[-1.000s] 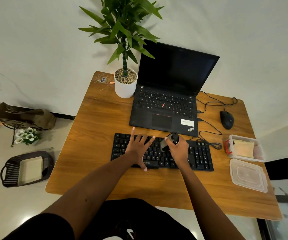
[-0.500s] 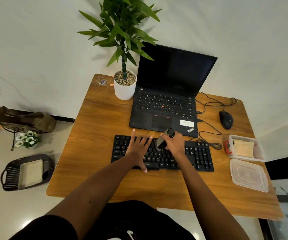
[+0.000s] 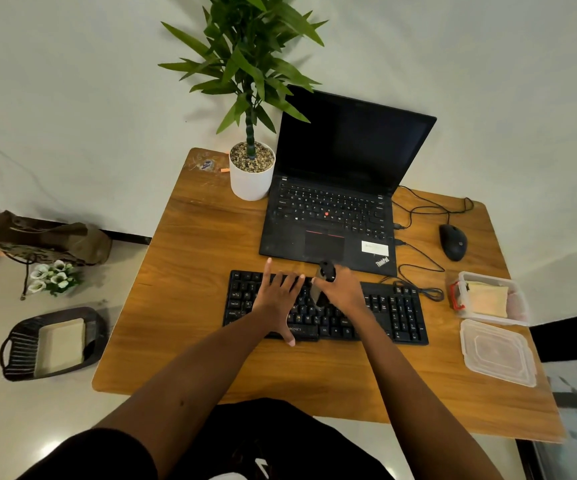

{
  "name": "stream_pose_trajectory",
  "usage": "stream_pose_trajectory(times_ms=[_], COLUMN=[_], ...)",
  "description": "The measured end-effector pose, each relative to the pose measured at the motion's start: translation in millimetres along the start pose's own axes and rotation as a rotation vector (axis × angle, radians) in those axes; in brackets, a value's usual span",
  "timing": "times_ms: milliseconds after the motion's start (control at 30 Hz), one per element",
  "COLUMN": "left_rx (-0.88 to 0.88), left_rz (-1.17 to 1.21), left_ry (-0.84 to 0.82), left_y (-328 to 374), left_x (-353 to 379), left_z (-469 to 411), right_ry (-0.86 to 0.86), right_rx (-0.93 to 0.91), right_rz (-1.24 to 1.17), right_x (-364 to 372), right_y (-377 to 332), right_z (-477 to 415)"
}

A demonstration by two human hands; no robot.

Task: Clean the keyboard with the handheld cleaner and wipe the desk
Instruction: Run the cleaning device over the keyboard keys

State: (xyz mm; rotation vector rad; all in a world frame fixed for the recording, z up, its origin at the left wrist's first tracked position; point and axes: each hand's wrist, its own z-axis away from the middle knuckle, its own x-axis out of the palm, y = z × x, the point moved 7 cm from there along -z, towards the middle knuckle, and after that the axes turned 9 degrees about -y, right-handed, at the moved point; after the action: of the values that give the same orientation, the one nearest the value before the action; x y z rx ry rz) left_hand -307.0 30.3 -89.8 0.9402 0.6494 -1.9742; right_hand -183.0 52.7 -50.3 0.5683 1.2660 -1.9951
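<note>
A black external keyboard [image 3: 394,313] lies across the middle of the wooden desk [image 3: 190,265], in front of an open black laptop [image 3: 335,209]. My left hand [image 3: 276,299] rests flat on the keyboard's left half with its fingers spread. My right hand [image 3: 344,292] grips a small black and grey handheld cleaner [image 3: 325,275], tilted with its lower end down on the keys near the keyboard's middle. Both hands hide the keys under them.
A white potted plant [image 3: 251,174] stands at the back left. A black mouse [image 3: 452,241] and loose cables [image 3: 418,271] lie right of the laptop. A clear box holding a yellow cloth [image 3: 488,299] and its lid [image 3: 498,351] sit at the right edge.
My right hand has slid the cleaner leftward along the keys, towards my left hand. The left hand has stayed flat on the keyboard.
</note>
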Motion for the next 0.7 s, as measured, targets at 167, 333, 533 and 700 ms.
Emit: stream_pose_trajectory(times_ms=[167, 333, 533, 700], left_rx=[0.001, -0.001, -0.001, -0.003], left_rz=[-0.004, -0.004, -0.012, -0.019], left_ry=[-0.002, 0.002, -0.010, -0.008], left_y=[0.9, -0.5, -0.4, 0.6], left_x=[-0.7, -0.7, 0.3, -0.2], left_z=[0.7, 0.6, -0.5, -1.0], right_ry=[0.096, 0.040, 0.152, 0.171], right_rx=[-0.032, 0.099, 0.069, 0.082], right_rz=[-0.081, -0.233, -0.196, -0.343], right_x=[-10.1, -3.7, 0.5, -7.8], right_y=[1.6, 21.0, 27.6, 35.9], right_z=[6.1, 14.8, 33.4, 37.6])
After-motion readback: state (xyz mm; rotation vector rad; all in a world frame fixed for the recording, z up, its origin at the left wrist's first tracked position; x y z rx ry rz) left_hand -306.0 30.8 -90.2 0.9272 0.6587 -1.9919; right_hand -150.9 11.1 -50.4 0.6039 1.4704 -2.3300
